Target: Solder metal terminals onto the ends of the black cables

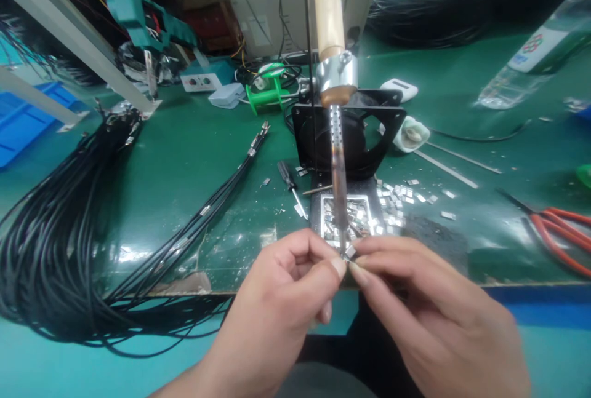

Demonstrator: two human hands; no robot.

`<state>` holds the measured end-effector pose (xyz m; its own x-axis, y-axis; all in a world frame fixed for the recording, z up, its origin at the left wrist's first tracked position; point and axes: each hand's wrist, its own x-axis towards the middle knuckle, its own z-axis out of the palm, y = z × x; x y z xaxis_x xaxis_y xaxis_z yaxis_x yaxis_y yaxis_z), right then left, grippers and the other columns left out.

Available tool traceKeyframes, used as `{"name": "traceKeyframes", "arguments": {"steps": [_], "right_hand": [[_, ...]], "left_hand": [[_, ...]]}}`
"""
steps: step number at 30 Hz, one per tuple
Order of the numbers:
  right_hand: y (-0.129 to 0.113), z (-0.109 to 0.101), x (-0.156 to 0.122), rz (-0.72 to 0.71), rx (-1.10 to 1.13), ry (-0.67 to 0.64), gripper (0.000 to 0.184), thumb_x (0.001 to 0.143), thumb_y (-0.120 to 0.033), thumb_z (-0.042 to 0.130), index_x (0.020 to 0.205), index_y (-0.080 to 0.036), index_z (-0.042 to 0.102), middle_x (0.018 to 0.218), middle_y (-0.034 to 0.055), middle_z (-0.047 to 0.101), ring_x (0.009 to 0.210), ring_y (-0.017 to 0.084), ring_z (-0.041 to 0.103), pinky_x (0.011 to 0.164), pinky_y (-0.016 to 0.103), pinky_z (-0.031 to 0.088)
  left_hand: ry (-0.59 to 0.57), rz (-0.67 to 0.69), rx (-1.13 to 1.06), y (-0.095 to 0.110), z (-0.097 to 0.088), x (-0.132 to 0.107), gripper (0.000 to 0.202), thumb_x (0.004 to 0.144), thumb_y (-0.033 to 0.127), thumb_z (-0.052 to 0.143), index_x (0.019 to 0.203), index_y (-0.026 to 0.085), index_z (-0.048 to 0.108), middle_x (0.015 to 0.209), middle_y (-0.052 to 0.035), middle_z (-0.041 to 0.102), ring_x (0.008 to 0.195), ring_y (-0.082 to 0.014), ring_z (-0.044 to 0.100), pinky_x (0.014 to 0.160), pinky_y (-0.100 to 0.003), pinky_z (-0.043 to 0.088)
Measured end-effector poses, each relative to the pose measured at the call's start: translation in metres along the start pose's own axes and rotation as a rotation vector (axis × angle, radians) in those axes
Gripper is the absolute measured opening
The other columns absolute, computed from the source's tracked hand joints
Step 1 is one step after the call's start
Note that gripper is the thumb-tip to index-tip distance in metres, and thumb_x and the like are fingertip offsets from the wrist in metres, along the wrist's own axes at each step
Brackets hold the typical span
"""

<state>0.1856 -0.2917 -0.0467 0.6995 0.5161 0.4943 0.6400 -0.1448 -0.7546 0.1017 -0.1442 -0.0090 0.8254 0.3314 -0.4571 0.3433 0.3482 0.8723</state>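
Note:
My left hand (295, 287) and my right hand (425, 299) meet just below the tip of a soldering iron (338, 170), which hangs point down from above with its wooden handle (329, 10) at the top. Between my right thumb and forefinger is a small silvery metal piece (351, 251), close to the iron's tip. My left thumb and forefinger are pinched together beside it; what they hold is mostly hidden. Behind the tip stands a tray (323, 235) full of small metal pieces, with more scattered to its right.
A black fan (300, 139) stands behind the iron. Bundled black cables (60, 244) hang over the table's left edge. A screwdriver (287, 175) lies left of the tray, red-handled pliers (554, 232) at right. Further back are a solder spool (264, 99) and a plastic bottle (521, 72).

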Motion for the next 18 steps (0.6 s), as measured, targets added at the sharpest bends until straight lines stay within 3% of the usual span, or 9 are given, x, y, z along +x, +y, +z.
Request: {"name": "traceKeyframes", "arguments": {"steps": [18], "right_hand": [[-0.0041, 0.0005, 0.0033, 0.002, 0.028, -0.006, 0.014, 0.092, -0.006, 0.067, 0.095, -0.019, 0.071, 0.111, -0.0096, 0.066, 0.105, -0.013, 0.063, 0.1, -0.011, 0.045]], "left_hand": [[0.01, -0.003, 0.042, 0.0018, -0.0009, -0.0016, 0.014, 0.093, 0.019, 0.064, 0.079, 0.018, 0.065, 0.061, 0.0046, 0.055, 0.059, -0.0078, 0.048, 0.059, -0.02, 0.039]]}}
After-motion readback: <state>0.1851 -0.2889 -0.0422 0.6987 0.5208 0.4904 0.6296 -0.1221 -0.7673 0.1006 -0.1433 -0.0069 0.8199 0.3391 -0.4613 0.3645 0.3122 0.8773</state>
